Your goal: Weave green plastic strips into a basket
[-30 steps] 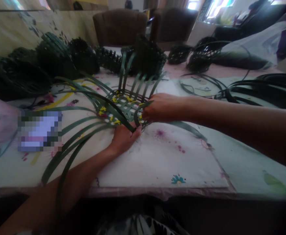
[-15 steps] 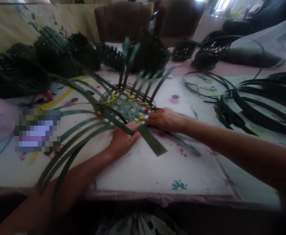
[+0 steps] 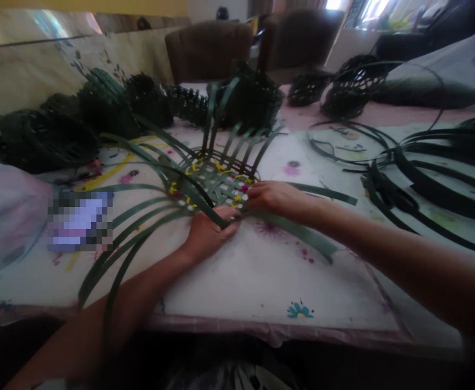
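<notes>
A partly woven basket base of flat green strips lies in the middle of the table. Yellow ties and a few dark pink ones mark its rim, and long loose strips fan outward. My left hand is closed at the near edge, with a dark green strip between thumb and fingers. On the right edge, the fingers of my right hand are pinched together against the rim; what exactly lies under them is hidden. Loose strip ends reach out on both sides of my right wrist, one nearer to me.
Several dark green woven baskets line the back. Coiled green strips lie at the right. A clear plastic bag and a blurred-out item are at the left. Two chairs stand behind the flowered tablecloth.
The wide strip end that pointed towards me between my hands no longer shows there. A strip end now sticks out right beyond my right wrist. The view has shifted slightly.
</notes>
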### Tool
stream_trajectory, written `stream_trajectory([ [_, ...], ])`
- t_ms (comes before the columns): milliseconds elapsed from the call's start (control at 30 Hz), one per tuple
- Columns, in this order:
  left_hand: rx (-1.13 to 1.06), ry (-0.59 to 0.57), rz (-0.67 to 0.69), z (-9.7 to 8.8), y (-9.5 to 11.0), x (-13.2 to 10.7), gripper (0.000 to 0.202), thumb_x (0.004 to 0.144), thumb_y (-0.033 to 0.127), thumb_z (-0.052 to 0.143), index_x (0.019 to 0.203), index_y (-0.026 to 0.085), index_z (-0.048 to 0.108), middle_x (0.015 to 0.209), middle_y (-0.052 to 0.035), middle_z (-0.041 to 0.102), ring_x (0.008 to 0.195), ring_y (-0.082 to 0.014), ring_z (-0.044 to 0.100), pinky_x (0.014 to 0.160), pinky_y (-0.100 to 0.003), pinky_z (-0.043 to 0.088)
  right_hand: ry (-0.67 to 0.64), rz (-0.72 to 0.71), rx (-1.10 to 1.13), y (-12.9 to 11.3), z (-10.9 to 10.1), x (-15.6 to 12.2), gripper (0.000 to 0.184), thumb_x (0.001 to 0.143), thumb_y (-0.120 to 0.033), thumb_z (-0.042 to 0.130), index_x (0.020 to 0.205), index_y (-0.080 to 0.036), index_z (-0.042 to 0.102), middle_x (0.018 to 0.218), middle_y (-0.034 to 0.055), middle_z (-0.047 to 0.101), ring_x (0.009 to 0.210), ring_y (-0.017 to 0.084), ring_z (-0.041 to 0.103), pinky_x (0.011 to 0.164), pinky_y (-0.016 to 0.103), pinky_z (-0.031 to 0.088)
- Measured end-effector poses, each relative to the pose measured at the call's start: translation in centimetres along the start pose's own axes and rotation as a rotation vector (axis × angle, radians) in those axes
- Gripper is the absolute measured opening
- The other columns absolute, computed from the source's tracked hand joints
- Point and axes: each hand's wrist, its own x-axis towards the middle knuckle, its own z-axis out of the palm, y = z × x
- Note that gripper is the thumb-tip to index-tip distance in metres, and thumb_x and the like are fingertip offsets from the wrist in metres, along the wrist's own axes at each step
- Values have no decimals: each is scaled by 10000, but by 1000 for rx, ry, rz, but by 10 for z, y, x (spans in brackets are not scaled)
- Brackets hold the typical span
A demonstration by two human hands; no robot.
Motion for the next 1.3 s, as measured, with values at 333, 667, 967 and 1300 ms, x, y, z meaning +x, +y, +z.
stream_trajectory([
  [333,-16,-32,14,-5,0,0,170,907,274,566,907,195,716,884,-25,710,838,-171,648,746,-271,492,-32,-134,275,-8,1,10,185,932,-107,500,833,-147,650,871,61,602,734,132,513,677,257,388],
  [667,-19,44,7,-9,0,0,184,916,238,565,763,185,652,761,-11,601,756,-147,580,710,-266,463,174,-110,301,-7,33,6,204,901,-142,443,761,-182,585,799,54,591,694,144,516,630,262,373],
  [967,-138,-61,5,-34,-10,8,198,869,337,656,974,201,755,915,-41,724,858,-178,656,812,-296,511,209,71,258,-10,43,10,150,827,-164,449,753,-183,578,733,22,576,665,131,479,622,258,337],
  [1300,78,-33,93,-60,-21,-25,162,894,271,645,983,198,759,939,-58,751,860,-170,686,794,-277,511,198,87,294,-14,42,9,166,831,-180,462,751,-189,608,778,30,637,725,148,550,684,267,421],
])
